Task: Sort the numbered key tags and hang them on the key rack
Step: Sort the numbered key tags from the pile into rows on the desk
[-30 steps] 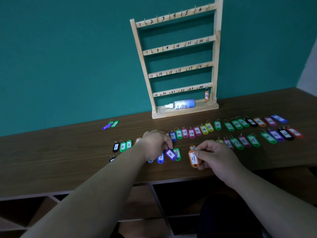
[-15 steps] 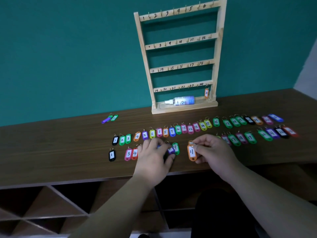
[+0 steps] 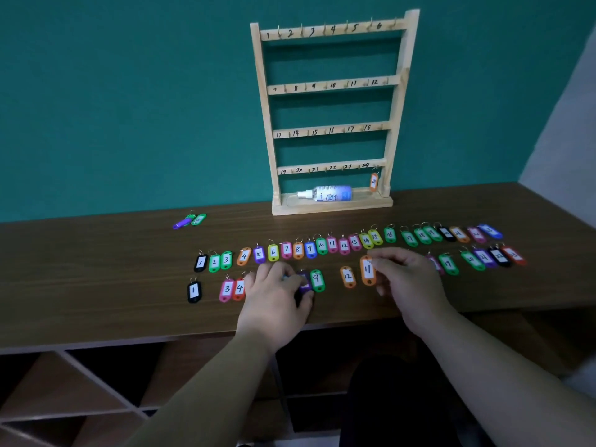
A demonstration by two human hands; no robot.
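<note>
A wooden key rack with numbered hooks stands at the back of the desk; one orange tag hangs at its bottom right. A long row of coloured numbered tags runs across the desk, with a shorter front row nearer me. My right hand pinches the top of the orange tag 11. An orange tag 12 lies just left of it. My left hand rests on the front row, thumb and forefinger on a blurred purple tag beside the green tag 9.
A white spray bottle lies on the rack's base. A purple and a green tag lie apart at the back left. The brown desk has open shelf compartments under its front edge. A teal wall stands behind.
My right hand has carried tag 11 a little farther back and to the right, and orange tag 12 now shows beside it. My left hand's fingers have drawn in around the purple tag.
</note>
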